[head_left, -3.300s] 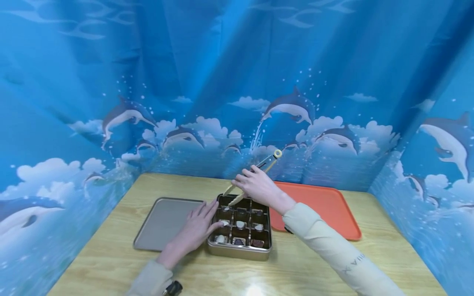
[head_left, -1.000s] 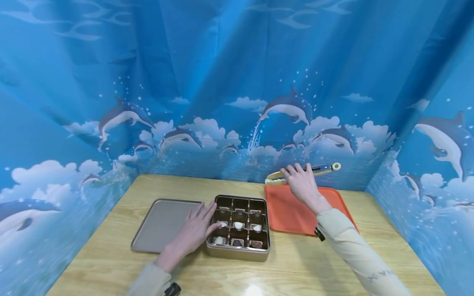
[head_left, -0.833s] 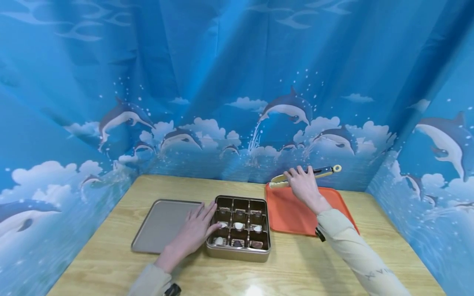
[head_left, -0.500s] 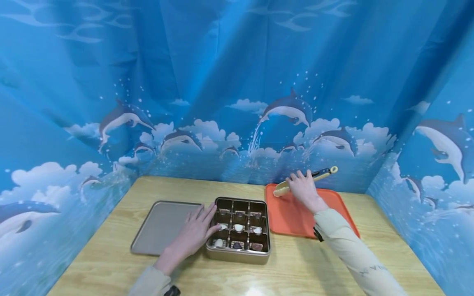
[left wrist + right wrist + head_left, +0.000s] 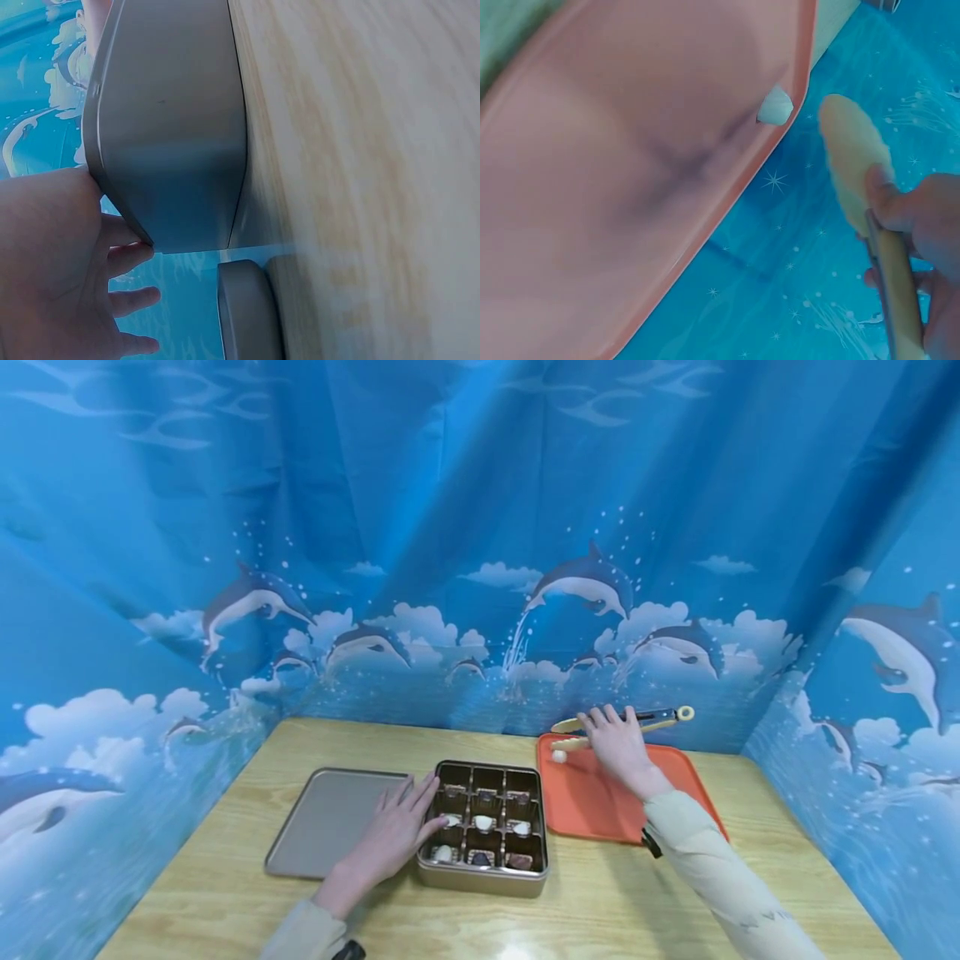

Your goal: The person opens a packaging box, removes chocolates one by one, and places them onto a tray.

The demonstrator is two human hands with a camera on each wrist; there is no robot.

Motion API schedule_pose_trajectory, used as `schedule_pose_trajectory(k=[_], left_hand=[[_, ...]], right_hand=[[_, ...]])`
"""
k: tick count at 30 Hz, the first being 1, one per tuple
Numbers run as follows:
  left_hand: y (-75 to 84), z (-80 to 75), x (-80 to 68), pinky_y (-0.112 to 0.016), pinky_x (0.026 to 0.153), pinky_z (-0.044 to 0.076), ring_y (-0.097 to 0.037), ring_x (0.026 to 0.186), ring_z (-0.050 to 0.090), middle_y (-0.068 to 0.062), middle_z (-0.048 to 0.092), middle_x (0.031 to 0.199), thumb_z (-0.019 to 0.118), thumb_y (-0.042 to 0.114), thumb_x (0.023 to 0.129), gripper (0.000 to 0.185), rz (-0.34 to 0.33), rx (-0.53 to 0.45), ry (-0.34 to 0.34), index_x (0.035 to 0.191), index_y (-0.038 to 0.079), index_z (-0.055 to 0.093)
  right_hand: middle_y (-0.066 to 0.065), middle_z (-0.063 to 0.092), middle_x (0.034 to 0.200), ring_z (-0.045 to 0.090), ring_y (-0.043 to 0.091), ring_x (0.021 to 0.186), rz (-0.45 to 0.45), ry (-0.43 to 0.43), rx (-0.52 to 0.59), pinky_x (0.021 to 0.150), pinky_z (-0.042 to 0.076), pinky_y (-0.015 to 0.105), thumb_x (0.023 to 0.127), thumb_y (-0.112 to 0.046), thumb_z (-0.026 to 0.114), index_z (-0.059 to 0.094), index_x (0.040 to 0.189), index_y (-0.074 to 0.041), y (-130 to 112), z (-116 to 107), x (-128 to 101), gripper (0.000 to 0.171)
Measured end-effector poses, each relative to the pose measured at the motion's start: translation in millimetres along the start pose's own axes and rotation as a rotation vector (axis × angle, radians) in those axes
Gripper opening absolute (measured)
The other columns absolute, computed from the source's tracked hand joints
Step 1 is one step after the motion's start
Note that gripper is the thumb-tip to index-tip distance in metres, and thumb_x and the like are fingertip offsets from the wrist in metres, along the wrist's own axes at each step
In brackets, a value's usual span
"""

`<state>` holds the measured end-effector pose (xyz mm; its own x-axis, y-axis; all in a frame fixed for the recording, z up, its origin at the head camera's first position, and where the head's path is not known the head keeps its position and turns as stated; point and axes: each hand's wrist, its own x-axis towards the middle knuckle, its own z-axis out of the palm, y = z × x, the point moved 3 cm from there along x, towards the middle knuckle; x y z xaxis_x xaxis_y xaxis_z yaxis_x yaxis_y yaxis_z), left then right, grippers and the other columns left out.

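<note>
My left hand (image 5: 396, 832) lies flat with straight fingers against the left rim of a gold tin box (image 5: 484, 874), whose compartments hold several small pieces. The same hand (image 5: 52, 262) touches the box wall (image 5: 169, 135) in the left wrist view. My right hand (image 5: 618, 745) grips cream tongs (image 5: 651, 719) over the far left corner of an orange tray (image 5: 600, 802). The tong tips are spread apart. Just below them a small white piece (image 5: 558, 757) lies on the tray. The right wrist view shows the white piece (image 5: 775, 107) near the tray rim (image 5: 727, 187) and the tongs (image 5: 855, 161) above it.
A flat grey metal tray (image 5: 326, 817) lies left of the box, partly under my left hand. Everything sits on a wooden table (image 5: 600, 910). A blue dolphin-print curtain (image 5: 480, 568) closes in the back and both sides.
My right hand carried the tongs from the box to the orange tray. In the last half second the tong tips spread and the white piece came to lie on the tray. The left hand stayed put.
</note>
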<state>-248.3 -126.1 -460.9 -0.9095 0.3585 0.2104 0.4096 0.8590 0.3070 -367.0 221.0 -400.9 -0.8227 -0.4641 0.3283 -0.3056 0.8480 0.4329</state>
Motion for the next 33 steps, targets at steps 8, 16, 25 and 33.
schedule_pose_trajectory(k=[8, 16, 25, 33], left_hand=[[-1.4, -0.5, 0.3, -0.071, 0.117, 0.019, -0.045, 0.150, 0.024, -0.013, 0.027, 0.165, 0.046, 0.046, 0.106, 0.069, -0.003, 0.001, -0.006, 0.156, 0.001, 0.033], [-1.9, -0.1, 0.4, -0.071, 0.117, 0.019, -0.046, 0.149, 0.024, -0.015, 0.028, 0.164, 0.047, 0.045, 0.106, 0.068, 0.002, 0.002, 0.001, 0.156, 0.001, 0.034], [-1.2, -0.5, -0.4, -0.071, 0.118, 0.018, -0.046, 0.149, 0.025, -0.015, 0.029, 0.164, 0.048, 0.045, 0.106, 0.068, -0.001, -0.010, -0.003, 0.156, 0.001, 0.034], [1.7, -2.9, -0.2, -0.070, 0.119, 0.016, -0.045, 0.150, 0.022, -0.012, 0.025, 0.165, 0.044, 0.047, 0.106, 0.069, -0.007, -0.009, -0.018, 0.157, 0.002, 0.032]], right_hand=[[0.012, 0.061, 0.124, 0.055, 0.034, 0.110, -0.052, 0.167, 0.059, 0.084, 0.044, 0.054, 0.095, -0.024, 0.070, 0.058, 0.140, -0.010, -7, -13, -7, 0.049], [0.010, 0.061, 0.126, 0.055, 0.032, 0.109, -0.130, 0.254, 0.077, 0.088, 0.045, 0.054, 0.096, -0.018, 0.068, 0.056, 0.143, -0.011, -21, -35, -8, 0.049], [0.002, 0.065, 0.124, 0.058, 0.026, 0.111, -0.299, 0.282, 0.050, 0.097, 0.046, 0.051, 0.088, -0.027, 0.079, 0.060, 0.141, -0.018, -45, -67, 3, 0.057], [-0.005, 0.066, 0.125, 0.058, 0.020, 0.117, -0.383, 0.182, -0.033, 0.105, 0.046, 0.047, 0.086, -0.039, 0.077, 0.063, 0.139, -0.025, -69, -90, 19, 0.057]])
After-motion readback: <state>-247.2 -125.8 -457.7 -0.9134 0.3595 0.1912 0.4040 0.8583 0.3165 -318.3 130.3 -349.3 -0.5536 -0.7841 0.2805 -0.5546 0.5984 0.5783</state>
